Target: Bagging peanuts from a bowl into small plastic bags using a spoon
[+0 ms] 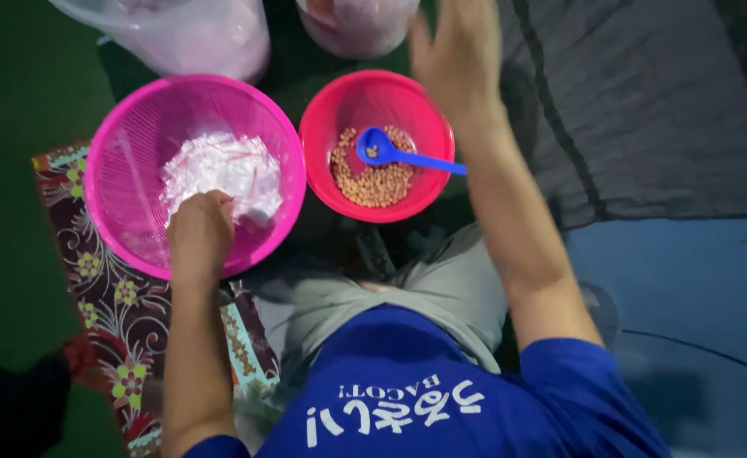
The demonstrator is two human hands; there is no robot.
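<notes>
My left hand (199, 231) reaches into a big pink strainer basket (127, 127) and is closed on a clear plastic bag (221, 165) from a pile of white plastic inside it. To the right stands a red bowl (339, 102) with brown peanuts (375, 182) and a blue plastic spoon (399, 153) lying in it, handle pointing right. My right hand (458, 55) hovers above and beyond the red bowl, fingers spread, holding nothing.
Two translucent plastic containers, one at the far left (195, 34) and one at the far middle (356, 25), stand behind the bowls. A floral mat (119, 322) lies under the basket. A dark grey cloth (645, 110) covers the right side. My bent knee (407, 280) is below the bowls.
</notes>
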